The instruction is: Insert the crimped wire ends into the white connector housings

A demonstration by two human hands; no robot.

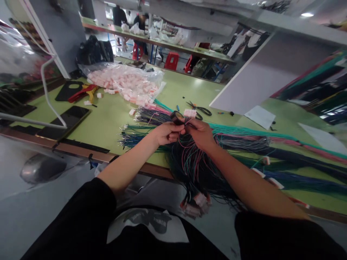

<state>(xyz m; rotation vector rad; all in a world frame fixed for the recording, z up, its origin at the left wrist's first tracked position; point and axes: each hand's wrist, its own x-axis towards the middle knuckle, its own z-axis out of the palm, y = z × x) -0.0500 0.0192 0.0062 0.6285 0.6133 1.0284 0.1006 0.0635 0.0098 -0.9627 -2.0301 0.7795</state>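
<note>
My left hand (168,133) is closed, thumb and fingers pinched together, with a roll of black tape (176,116) at its fingertips. Close against it, my right hand (201,134) grips thin wires just below a white connector (190,113). The fingertips of both hands meet at these wires, so the exact hold is partly hidden. Beneath the hands a bundle of dark, pink and green wires (193,159) hangs over the table edge, with several white and orange connectors (196,206) at its lower end.
A clear bag of connectors (127,81) lies at the back left. Scissors (200,109) lie beyond my hands. Loose wire ends (127,137) spread to the left, and long wire bundles (271,142) run right. A phone (65,122) and red-yellow pliers (84,92) lie left.
</note>
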